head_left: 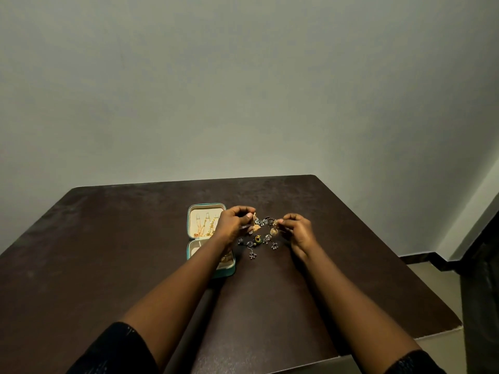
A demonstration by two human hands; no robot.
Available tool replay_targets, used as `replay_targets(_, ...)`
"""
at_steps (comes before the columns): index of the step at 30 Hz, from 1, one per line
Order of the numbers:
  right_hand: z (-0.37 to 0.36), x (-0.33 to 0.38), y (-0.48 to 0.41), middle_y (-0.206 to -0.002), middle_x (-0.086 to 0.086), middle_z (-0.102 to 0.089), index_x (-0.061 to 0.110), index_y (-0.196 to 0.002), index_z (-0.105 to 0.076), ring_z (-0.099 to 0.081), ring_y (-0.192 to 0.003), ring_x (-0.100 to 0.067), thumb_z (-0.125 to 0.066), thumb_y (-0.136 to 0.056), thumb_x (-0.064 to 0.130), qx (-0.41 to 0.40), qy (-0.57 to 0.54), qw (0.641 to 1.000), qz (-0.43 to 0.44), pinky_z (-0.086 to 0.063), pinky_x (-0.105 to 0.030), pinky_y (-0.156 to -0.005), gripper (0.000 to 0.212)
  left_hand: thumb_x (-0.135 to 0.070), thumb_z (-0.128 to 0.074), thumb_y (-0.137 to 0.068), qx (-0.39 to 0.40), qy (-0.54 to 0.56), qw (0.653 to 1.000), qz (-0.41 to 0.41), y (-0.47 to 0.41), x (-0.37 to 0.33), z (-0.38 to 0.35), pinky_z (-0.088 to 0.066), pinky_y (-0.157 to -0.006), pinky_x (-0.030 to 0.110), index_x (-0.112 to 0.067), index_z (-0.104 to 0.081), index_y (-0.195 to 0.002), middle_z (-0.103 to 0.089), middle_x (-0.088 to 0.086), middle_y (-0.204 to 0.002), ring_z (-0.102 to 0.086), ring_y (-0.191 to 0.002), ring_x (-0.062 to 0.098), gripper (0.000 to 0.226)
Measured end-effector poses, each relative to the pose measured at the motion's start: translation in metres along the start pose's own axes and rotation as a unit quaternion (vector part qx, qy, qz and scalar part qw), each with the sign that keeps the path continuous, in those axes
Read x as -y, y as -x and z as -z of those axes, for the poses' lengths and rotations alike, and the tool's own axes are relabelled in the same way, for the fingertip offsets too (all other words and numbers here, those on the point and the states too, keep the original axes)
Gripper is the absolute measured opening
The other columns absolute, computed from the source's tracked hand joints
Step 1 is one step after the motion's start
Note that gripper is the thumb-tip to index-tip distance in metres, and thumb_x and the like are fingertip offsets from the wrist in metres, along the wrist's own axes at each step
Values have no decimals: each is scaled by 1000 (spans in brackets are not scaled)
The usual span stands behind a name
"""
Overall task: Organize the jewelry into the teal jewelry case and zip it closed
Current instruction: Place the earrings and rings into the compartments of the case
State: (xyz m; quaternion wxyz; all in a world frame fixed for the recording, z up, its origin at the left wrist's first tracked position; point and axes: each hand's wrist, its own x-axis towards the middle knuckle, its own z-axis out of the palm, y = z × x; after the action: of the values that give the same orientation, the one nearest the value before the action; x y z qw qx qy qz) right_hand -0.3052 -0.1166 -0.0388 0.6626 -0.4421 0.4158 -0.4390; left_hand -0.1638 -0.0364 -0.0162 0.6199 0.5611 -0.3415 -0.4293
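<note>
Dark table point(108, 238) against a pale wall point(243, 76). On it the teal case point(206, 205) lies open, with gold chains in its lid and its tray partly under the left forearm. Just right of the case lies the loose jewelry point(259, 237). The left hand point(235, 221) and right hand point(298, 230), fingers curled, each pinch a gold piece at the pile's far edge.

I wear black sleeves with a faint speckled sheen: left sleeve point(113, 352) at seven o'clock, right sleeve point(414, 363) at five. My forearms point(175, 290) are bare down to my left hand point(233, 221) and right hand point(298, 230).
</note>
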Motion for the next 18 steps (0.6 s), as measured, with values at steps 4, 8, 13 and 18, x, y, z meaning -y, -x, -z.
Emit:
replay_targets(4,0,3,-2,-64,-4,-54,13,-69,-49,-51,-59,-14,-46,-84,-11,-7,-3,998,-63,-41,-25,-56,29,5,-45,-94,16,-69,997,-11,-3,6,-5,-43,-62,24,1,-61,-113,-53,3,-73,-47,-64,13,25)
replay_targets(8,1,8,-3,-75,-9,-51,12,-73,-48,-49,-64,-19,-39,-87,-9,8,-26,994,-107,-49,-28,-51,27,8,-44,-90,64,-180,981,20,-6,7,-15,-39,-51,18,-3,-63,-113,-54,5,-71,-43,-58,12,32)
replay_targets(13,3,15,1,-75,-13,-50,7,-75,-48,-48,-61,-23,-35,-89,-11,37,-63,987,-142,-51,-22,-42,27,6,-47,-90,110,-281,952,44,-9,8,-29,-37,-49,15,1,-61,-119,-61,14,-83,-45,-56,7,33)
replay_targets(18,7,15,2,-75,-13,-49,6,-73,-48,-45,-62,-19,-32,-89,-12,49,-72,984,-157,-42,-13,-36,29,8,-46,-90,116,-282,951,59,-16,11,-36,-43,-60,21,6,-60,-118,-58,15,-95,-52,-70,16,32)
